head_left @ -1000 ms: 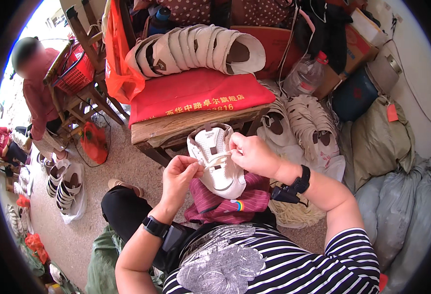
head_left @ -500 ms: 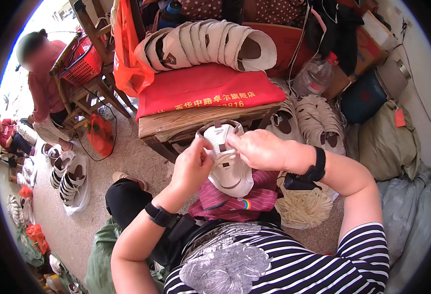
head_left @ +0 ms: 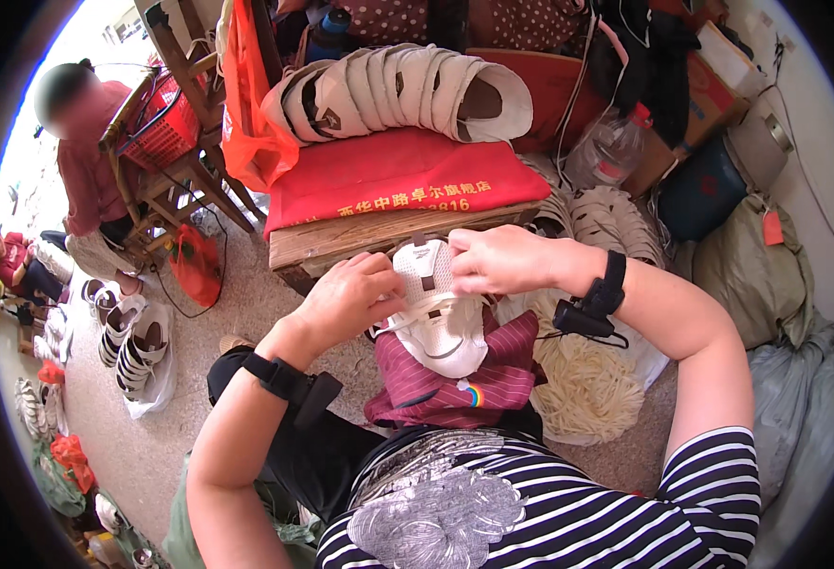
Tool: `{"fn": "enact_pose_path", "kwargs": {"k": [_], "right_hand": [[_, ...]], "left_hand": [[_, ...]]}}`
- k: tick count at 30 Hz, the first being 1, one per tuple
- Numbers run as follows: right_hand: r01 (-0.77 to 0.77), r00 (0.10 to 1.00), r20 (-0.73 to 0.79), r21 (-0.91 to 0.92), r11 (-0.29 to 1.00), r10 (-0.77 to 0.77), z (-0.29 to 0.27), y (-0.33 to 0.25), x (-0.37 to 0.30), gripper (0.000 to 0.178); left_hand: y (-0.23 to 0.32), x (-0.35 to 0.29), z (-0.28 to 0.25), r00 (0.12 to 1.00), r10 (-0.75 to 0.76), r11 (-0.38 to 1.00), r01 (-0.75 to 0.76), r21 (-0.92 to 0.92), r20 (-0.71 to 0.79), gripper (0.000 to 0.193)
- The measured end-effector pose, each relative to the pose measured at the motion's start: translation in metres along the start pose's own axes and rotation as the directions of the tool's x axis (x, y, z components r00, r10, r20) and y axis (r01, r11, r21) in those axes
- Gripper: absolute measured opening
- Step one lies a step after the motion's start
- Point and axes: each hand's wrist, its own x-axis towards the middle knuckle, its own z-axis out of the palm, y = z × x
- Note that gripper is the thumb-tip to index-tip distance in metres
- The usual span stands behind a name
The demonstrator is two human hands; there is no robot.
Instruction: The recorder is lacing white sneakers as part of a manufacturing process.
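Bench [head_left: 341, 245], 12 o'clock: covered by a red cloth [head_left: 398, 175], on which a row of shoe uppers [head_left: 379, 100] is laid.
Floor [head_left: 227, 313], 9 o'clock: shoes [head_left: 146, 353] are set on a plastic bag [head_left: 163, 381].
Floor, 4 o'clock: pale cords [head_left: 587, 389] are heaped over something white.

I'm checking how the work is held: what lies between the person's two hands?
In the head view, a white shoe upper lies between the left hand and the right hand, so that stretch isn't bare.

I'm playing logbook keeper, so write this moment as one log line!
left hand at left side of white shoe upper | right hand at its right side | maroon striped cloth beneath | grip unclear
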Motion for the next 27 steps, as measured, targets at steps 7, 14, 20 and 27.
{"fn": "enact_pose_path", "kwargs": {"k": [7,14,20,27], "right_hand": [[-0.276,0.914,-0.219,0.28,0.919,0.341,0.035,0.003,0.016,0.028],[-0.17,0.942,0.009,0.875,0.454,0.334,-0.008,-0.039,0.02,0.021],[-0.044,0.946,-0.316,-0.351,0.935,-0.074,0.033,-0.027,0.026,0.012],[-0.076,0.981,-0.188,-0.595,0.8,-0.047,0.028,-0.051,0.028,0.016]], "left_hand": [[0.017,0.004,0.039,0.92,-0.351,0.93,0.32,-0.181,-0.177,0.021],[0.086,0.01,-0.02,0.817,-0.515,0.551,0.083,-0.83,-0.26,0.021],[0.057,-0.013,-0.006,0.758,-0.635,0.233,0.002,-0.973,-0.151,0.021],[0.044,-0.041,0.032,0.598,-0.788,0.227,0.056,-0.972,-0.149,0.023]]}}
